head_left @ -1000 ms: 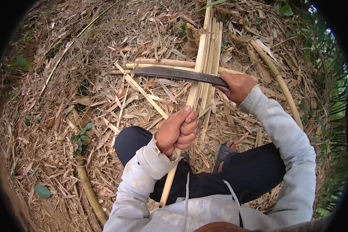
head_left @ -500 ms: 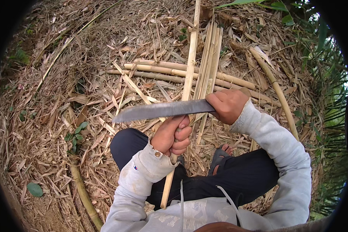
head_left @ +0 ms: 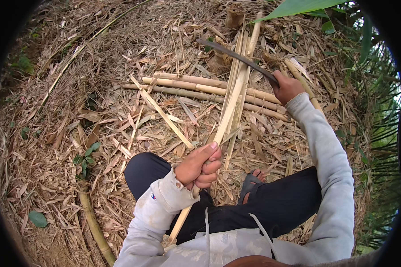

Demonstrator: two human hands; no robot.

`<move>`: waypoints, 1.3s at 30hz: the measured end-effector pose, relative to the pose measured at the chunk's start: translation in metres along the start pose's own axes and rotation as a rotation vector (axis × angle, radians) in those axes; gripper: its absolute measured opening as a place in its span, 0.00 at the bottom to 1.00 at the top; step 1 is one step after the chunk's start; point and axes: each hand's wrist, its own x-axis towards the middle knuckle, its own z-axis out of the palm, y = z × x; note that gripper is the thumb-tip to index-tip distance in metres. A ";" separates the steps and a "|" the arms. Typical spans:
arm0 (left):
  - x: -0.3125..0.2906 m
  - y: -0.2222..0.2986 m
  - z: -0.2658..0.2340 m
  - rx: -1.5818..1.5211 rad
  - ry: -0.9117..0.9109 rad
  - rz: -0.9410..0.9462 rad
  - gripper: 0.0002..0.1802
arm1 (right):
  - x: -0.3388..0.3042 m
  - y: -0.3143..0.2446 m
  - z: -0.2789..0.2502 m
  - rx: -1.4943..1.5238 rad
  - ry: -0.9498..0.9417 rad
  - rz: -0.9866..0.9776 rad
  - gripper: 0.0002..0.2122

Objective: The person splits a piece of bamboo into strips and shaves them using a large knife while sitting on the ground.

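My left hand [head_left: 199,166] is closed round a long split bamboo strip [head_left: 227,116]. The strip's near end sticks out below my wrist, over my lap; its far part slants up and to the right. My right hand [head_left: 288,86] grips a machete [head_left: 241,59] by its handle, which my fingers mostly hide. The dark blade points up and left, crossing above the far part of the strip; whether it touches, I cannot tell. Beneath and beside the held strip lie several other split strips [head_left: 231,91], pointing away from me.
Several round bamboo poles [head_left: 178,83] lie crosswise under the strips. A cut stump [head_left: 235,17] stands at the far side. Another pole [head_left: 96,222] lies at the lower left. Dry leaf litter [head_left: 58,147] covers the ground, and a green leaf [head_left: 294,8] hangs in at the upper right.
My right hand has moved the machete away and to the right, from just above my left hand to the strip's far part. The held strip's far end has swung right.
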 end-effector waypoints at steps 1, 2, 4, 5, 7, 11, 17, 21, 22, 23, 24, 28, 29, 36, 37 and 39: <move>0.007 -0.003 -0.004 -0.013 0.030 0.024 0.19 | 0.000 -0.017 0.005 0.035 -0.099 0.019 0.09; 0.013 -0.006 -0.009 -0.028 0.058 0.047 0.19 | -0.008 -0.041 0.011 0.068 -0.198 0.039 0.08; 0.011 -0.004 -0.019 -0.029 0.024 0.063 0.19 | -0.023 -0.079 0.018 0.161 -0.108 -0.285 0.09; 0.009 -0.001 -0.017 -0.027 0.044 0.058 0.19 | -0.022 -0.078 0.016 0.108 -0.081 -0.450 0.08; 0.009 -0.002 -0.011 -0.001 0.014 0.041 0.18 | -0.020 -0.060 0.015 0.059 -0.053 -0.426 0.06; 0.018 -0.003 -0.012 0.031 0.076 0.002 0.18 | -0.026 0.020 0.036 -0.059 -0.231 0.008 0.08; 0.014 -0.002 -0.013 -0.029 0.011 0.022 0.17 | -0.029 -0.037 0.033 0.059 -0.112 -0.377 0.07; 0.023 -0.016 -0.009 -0.046 0.049 -0.023 0.17 | -0.027 0.021 0.039 -0.020 -0.340 0.059 0.07; 0.030 -0.017 -0.010 -0.046 0.046 -0.015 0.17 | -0.029 -0.013 0.043 0.031 -0.409 0.140 0.08; 0.030 -0.016 -0.015 -0.038 0.040 0.023 0.16 | -0.036 -0.041 0.043 0.014 -0.290 0.001 0.09; 0.025 -0.009 -0.020 -0.015 0.052 0.033 0.17 | -0.030 -0.060 0.031 0.130 -0.295 -0.180 0.08; 0.004 -0.009 -0.011 0.010 0.071 0.019 0.18 | -0.033 -0.004 0.037 0.057 -0.253 -0.039 0.10; 0.004 -0.012 -0.009 0.016 0.051 -0.004 0.18 | -0.029 0.052 0.044 -0.035 -0.227 0.242 0.12; -0.002 -0.002 -0.022 0.125 0.115 0.350 0.18 | -0.037 0.044 0.023 0.038 -0.152 0.611 0.23; 0.003 -0.005 -0.022 0.102 0.113 0.326 0.18 | -0.034 0.035 0.021 0.106 -0.108 0.613 0.26; 0.012 -0.010 -0.016 0.059 0.110 0.278 0.18 | -0.035 0.020 0.019 0.197 -0.120 0.651 0.26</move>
